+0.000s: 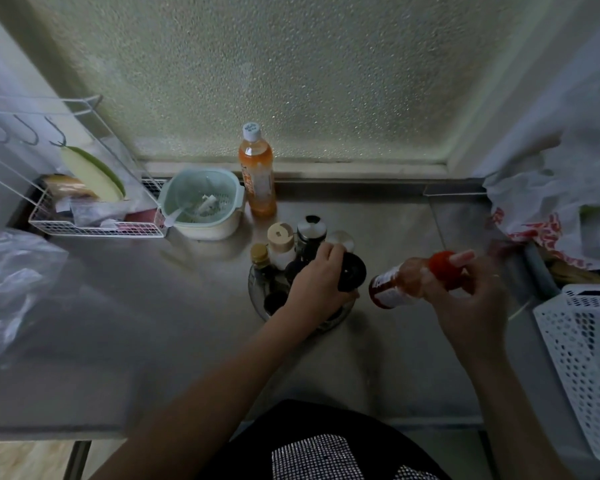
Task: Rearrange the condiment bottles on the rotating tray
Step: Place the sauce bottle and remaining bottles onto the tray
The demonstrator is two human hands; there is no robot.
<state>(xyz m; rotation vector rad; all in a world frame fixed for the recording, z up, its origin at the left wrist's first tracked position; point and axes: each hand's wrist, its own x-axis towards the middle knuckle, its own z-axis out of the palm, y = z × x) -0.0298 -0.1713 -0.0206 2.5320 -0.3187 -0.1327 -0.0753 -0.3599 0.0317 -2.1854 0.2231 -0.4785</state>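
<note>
Red-capped sauce bottle [400, 284] gripped by right hand [465, 299], tilted off tray, so room is made. Black-capped bottle [351, 271] clasped by left hand [317, 284] over rotating tray [257, 303] on counter [153, 306].

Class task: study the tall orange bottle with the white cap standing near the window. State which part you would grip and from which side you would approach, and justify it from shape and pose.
Grip the orange bottle around its mid body, probably coming from its right: it stands upright and round, the pale green bowl crowds its left, and the counter on its right is bare.
</note>
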